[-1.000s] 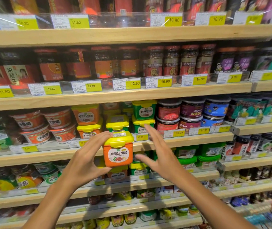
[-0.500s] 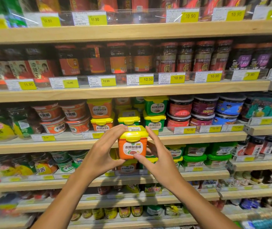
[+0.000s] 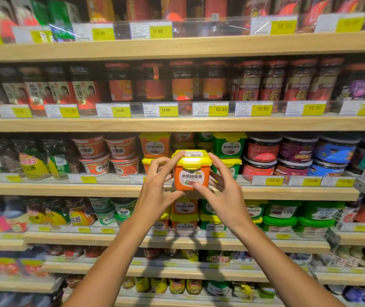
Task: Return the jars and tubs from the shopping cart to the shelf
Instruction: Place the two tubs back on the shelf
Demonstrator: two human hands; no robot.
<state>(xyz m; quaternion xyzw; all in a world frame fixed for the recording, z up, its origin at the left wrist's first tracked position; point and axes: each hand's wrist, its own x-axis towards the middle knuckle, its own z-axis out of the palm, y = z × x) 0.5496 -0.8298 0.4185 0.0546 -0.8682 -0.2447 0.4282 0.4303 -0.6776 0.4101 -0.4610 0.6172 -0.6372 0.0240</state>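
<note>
Wooden shelf (image 3: pixel 177 189) boards run across the view, packed with jars and tubs behind price tags (image 3: pixel 274 181). At the front edge of the middle board, an orange tub (image 3: pixel 191 173) with a yellow lid sits between both hands. The left hand (image 3: pixel 157 191) curls around its left side, the right hand (image 3: pixel 223 191) around its right, fingers partly closed, gripping it.

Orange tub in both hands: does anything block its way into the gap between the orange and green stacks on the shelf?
Nothing visible does. The orange tub is held at the shelf front; the slot behind it is mostly hidden by the tub itself, so its depth is unclear.
</note>
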